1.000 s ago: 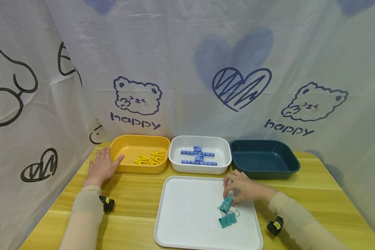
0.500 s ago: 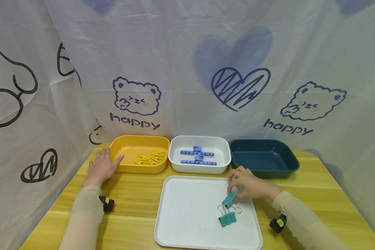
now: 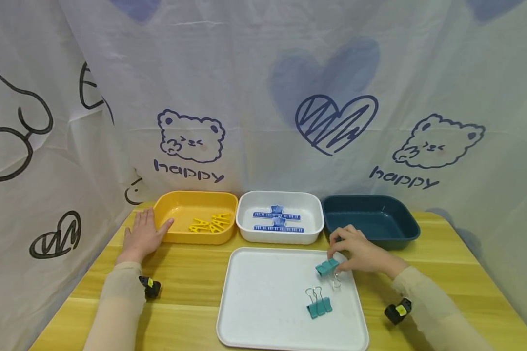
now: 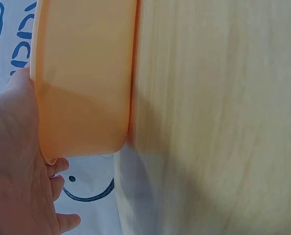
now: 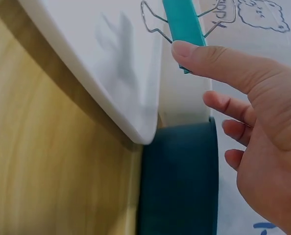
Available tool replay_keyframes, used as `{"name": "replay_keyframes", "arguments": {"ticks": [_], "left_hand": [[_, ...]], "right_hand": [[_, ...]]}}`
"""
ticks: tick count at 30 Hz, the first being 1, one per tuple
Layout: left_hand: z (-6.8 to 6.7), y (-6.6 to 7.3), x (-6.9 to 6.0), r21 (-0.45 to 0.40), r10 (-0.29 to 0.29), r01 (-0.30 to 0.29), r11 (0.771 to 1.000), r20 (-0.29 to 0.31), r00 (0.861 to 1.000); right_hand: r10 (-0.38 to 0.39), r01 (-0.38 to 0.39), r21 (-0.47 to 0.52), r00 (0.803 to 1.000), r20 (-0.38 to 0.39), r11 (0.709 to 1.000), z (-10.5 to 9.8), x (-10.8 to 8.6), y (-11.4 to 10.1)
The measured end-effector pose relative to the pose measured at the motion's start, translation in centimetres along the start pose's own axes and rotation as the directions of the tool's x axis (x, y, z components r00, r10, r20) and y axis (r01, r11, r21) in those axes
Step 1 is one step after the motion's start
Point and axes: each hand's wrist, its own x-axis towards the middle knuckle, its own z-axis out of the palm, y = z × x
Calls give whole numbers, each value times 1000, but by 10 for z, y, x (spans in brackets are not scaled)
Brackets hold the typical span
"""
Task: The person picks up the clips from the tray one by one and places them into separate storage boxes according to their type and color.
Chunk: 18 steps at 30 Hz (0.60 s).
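My right hand point(image 3: 359, 249) pinches a teal binder clip point(image 3: 327, 267) above the far right part of the white tray point(image 3: 263, 297). In the right wrist view the thumb presses against the end of the clip, whose wire handles stick out on both sides. A second teal binder clip point(image 3: 319, 308) lies on the tray with its handles pointing away. My left hand point(image 3: 142, 236) rests against the left end of the yellow bin point(image 3: 180, 237), its thumb along the rim. In the left wrist view, its fingertips show past the end of the bin.
Yellow clothespins point(image 3: 211, 223) lie in the yellow bin. Beside it, a white bin point(image 3: 281, 237) holds two blue ruler-like clips point(image 3: 278, 228). A dark teal bin point(image 3: 373, 224) with a bare floor stands at the right end of the row, in front of a printed curtain point(image 3: 263, 161).
My right hand has lifted the binder clip off the other one and carried it away and slightly right, toward the dark teal bin. My left hand has stayed on the yellow bin.
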Motion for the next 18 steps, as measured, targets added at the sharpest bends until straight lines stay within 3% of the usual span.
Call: {"name": "replay_keyframes", "arguments": {"ticks": [7, 18], "left_hand": [[1, -1, 0, -5, -1, 1, 1000, -1, 1000], [2, -2, 2, -8, -1, 1, 1000, 0, 1000]], "right_hand": [[26, -27, -6, 993, -116, 1000, -8, -4, 8], [144, -134, 56, 956, -254, 989, -14, -10, 24]]}}
